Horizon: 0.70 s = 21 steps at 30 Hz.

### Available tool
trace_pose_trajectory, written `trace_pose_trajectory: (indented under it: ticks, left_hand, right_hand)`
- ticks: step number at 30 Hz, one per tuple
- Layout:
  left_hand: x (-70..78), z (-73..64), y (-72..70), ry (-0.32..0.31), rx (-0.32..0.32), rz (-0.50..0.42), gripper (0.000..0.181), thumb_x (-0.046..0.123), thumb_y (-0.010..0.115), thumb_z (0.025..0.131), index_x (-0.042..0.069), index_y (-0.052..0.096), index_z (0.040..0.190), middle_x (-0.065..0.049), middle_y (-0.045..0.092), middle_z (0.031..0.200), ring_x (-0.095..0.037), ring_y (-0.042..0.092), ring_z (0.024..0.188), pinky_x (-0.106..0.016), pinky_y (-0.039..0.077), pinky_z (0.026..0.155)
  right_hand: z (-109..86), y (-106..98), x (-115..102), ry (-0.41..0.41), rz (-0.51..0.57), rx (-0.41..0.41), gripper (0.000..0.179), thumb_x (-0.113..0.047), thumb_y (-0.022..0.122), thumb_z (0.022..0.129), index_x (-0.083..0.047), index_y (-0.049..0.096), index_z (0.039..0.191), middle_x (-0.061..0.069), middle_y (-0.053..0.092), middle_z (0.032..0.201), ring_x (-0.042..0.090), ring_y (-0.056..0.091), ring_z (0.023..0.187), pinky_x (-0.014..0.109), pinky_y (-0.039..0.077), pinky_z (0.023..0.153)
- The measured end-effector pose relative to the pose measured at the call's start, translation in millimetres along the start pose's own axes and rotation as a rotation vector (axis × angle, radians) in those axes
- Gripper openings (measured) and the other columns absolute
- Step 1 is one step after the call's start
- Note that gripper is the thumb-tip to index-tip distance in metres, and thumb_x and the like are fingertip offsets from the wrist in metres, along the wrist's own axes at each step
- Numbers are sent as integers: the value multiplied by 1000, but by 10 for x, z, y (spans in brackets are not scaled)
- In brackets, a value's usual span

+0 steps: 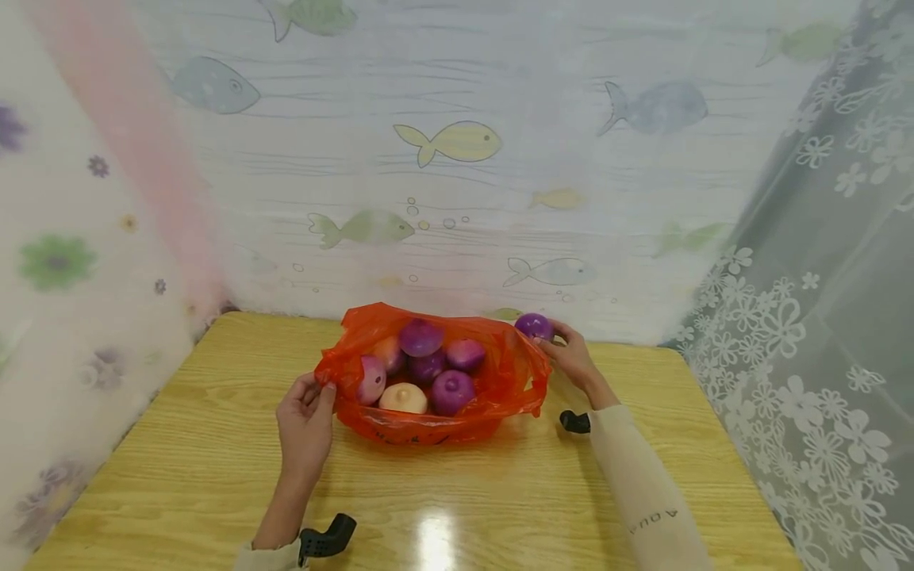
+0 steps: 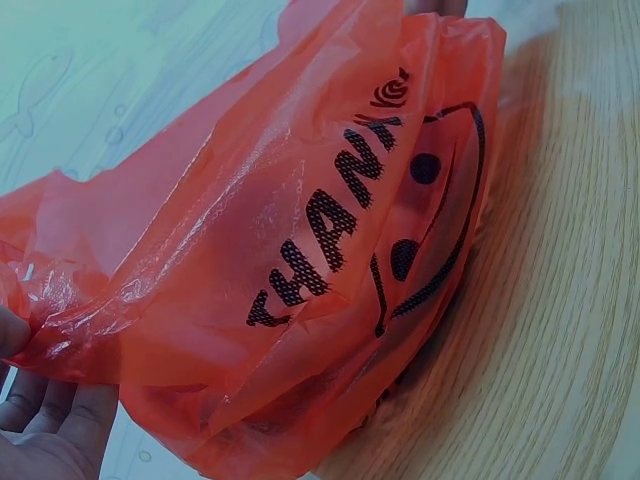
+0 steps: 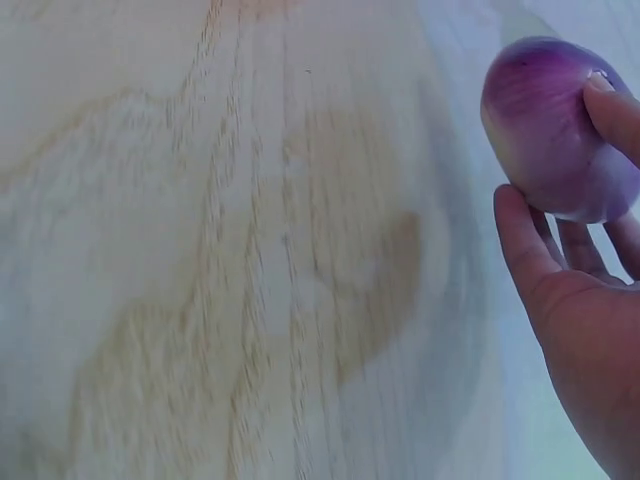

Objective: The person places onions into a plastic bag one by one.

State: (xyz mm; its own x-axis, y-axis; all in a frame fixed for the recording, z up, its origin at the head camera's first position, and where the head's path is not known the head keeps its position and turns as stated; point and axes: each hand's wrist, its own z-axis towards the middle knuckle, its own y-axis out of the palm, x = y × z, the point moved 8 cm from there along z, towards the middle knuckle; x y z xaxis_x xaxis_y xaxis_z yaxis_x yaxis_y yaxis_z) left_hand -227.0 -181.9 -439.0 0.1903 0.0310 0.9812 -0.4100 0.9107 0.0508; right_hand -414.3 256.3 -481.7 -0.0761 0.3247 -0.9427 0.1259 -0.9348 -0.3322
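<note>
A red plastic bag [image 1: 443, 428] with black print lies on the table, its mouth spread wide. Inside are several purple onions [image 1: 453, 392] and a pale, cream-coloured round one [image 1: 403, 398]. My left hand [image 1: 307, 424] pinches the bag's left rim between thumb and fingers; in the left wrist view the thumb presses the crumpled plastic [image 2: 60, 310]. Beyond the bag's right side, my right hand [image 1: 574, 361] holds a purple onion [image 1: 534, 326]. The right wrist view shows thumb and fingers around this onion [image 3: 560, 130], above the table.
The wooden table [image 1: 214, 444] ends at a wall cloth [image 1: 457, 198] printed with fish. A sheer flowered curtain [image 1: 821, 381] hangs along the right side. Black wrist mounts [image 1: 328, 536] stick out near both wrists.
</note>
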Motion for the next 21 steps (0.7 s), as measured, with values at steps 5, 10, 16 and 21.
trace_pose_trajectory:
  ticks: [5,10,16,21]
  left_hand:
    - [20,-15,7,9,2,6,23,5,56,104,-6,60,123,14,67,104,-2,67,92,-12,55,81]
    - [33,-27,17,17,6,1,22,4,55,103,-7,61,122,13,67,103,-1,68,92,-13,56,81]
    - [23,-23,37,21,7,-17,21,1,55,103,-8,61,121,14,68,103,-1,68,93,-13,55,83]
    - [15,-18,46,22,4,-8,22,1,55,103,-8,61,122,15,67,103,0,67,94,-12,54,84]
  right_hand:
    - [-161,-57,-202,8,40,11,63,-11,68,98,10,38,149,34,42,148,51,47,135,57,42,110]
    - [-207,-123,-161,5,41,59,65,-16,67,99,7,36,151,32,42,150,48,48,135,49,47,108]
    - [-249,-207,-112,-10,78,115,66,-21,69,99,1,37,152,25,42,153,43,49,136,26,53,99]
    - [-361,-281,-241,-13,87,173,66,-21,69,98,1,38,153,24,42,154,41,50,134,17,52,93]
